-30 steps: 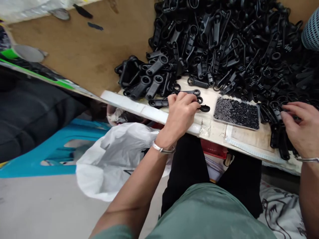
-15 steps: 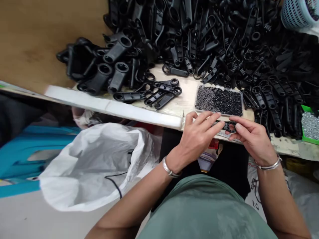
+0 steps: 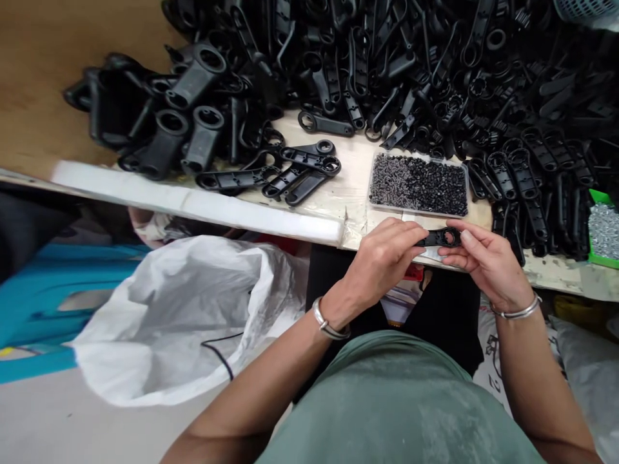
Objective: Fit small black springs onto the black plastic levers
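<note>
A black plastic arm with a ring-shaped end [image 3: 438, 238] lies across between my two hands at the table's front edge. My left hand [image 3: 389, 254] is closed on its left end, fingers bent over it and hiding that part. At the ring end, my right hand [image 3: 488, 258] grips it between thumb and fingers. Just beyond my hands sits a clear plastic box [image 3: 420, 212] full of small parts, grey on the left and black on the right.
Heaps of black plastic arms [image 3: 333, 71] cover the table's back and both sides. A few arms [image 3: 300, 171] lie crossed left of the box. A green tray [image 3: 604, 259] of small metal pieces is far right. An open white sack [image 3: 184, 322] stands below left.
My left hand's fingers, earlier stretched over the black arm, are now drawn in and closed on its left end. The right hand keeps its grip. The view has shifted slightly.
</note>
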Demonstrator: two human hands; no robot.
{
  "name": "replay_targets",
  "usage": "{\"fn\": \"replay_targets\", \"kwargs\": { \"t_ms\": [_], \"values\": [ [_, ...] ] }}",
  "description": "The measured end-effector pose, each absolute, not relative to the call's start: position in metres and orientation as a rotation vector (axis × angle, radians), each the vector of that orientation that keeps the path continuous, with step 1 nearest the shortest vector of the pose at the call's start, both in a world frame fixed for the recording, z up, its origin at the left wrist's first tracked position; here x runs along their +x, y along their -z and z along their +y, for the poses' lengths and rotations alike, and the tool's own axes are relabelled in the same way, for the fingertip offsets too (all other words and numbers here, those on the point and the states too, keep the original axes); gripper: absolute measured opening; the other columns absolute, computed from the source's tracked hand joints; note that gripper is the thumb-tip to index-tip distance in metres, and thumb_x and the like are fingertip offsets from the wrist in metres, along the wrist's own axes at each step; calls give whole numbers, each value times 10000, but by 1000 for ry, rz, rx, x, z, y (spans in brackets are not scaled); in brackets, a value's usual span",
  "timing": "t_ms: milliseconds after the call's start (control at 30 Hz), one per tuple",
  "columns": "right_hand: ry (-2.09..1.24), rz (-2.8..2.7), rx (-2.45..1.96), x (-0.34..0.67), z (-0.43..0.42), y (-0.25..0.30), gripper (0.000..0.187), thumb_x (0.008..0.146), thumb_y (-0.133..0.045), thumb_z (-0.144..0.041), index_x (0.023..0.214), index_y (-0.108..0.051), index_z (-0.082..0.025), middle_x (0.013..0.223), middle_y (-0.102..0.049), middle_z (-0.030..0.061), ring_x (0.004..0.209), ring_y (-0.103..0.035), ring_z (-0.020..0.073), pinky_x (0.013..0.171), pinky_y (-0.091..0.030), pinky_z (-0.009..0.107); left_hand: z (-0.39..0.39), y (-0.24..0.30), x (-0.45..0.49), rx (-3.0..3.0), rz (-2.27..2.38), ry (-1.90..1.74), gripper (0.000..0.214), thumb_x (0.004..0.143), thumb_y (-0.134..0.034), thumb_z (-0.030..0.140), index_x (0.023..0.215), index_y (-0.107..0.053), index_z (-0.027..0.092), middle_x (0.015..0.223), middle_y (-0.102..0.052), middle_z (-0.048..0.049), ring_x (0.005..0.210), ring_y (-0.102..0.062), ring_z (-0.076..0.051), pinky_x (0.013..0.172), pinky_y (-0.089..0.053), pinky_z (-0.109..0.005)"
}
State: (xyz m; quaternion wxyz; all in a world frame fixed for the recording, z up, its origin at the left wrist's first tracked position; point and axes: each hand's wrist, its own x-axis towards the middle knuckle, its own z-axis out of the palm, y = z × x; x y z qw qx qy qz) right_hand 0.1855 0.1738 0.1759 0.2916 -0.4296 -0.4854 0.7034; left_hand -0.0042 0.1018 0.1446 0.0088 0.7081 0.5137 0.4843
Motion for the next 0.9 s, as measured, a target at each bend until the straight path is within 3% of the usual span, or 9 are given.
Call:
{"fn": "replay_targets", "kwargs": {
  "t_ms": [300,533,767,900],
  "values": [
    [-1859,-1209,-1198,179,165,-174,428,688,-871,-350,1064,-712,-221,838,-685,1,746,-709,150,738,-628,278,98,-150,4,2212,1603,-1513,76,939,-567,158,996,-618,167,952,-725,-47,850,-654,-141,789,-540,-275],
    [-1851,-1460,-1171,188,174,-181,434,703,-863,-333,1085,-727,-176,624,-623,-25,579,-610,113,597,-546,242,97,-151,2,2178,1524,-1506,113,899,-635,155,1012,-632,146,946,-732,-52,856,-659,-140,796,-549,-262],
    [-1923,-1851,-1111,206,198,-192,419,750,-825,-355,1126,-733,-194,641,-633,-6,561,-591,122,524,-466,230,98,-157,-1,2140,1472,-1450,156,876,-678,176,1031,-665,166,894,-741,-27,847,-683,-137,757,-552,-243],
    [-1953,-1756,-1127,201,195,-190,463,717,-843,-373,1139,-728,-219,705,-650,-2,606,-620,137,573,-530,254,98,-158,1,2137,1534,-1477,138,883,-667,174,1021,-663,169,931,-745,-34,864,-687,-146,779,-555,-263]
  ]
}}
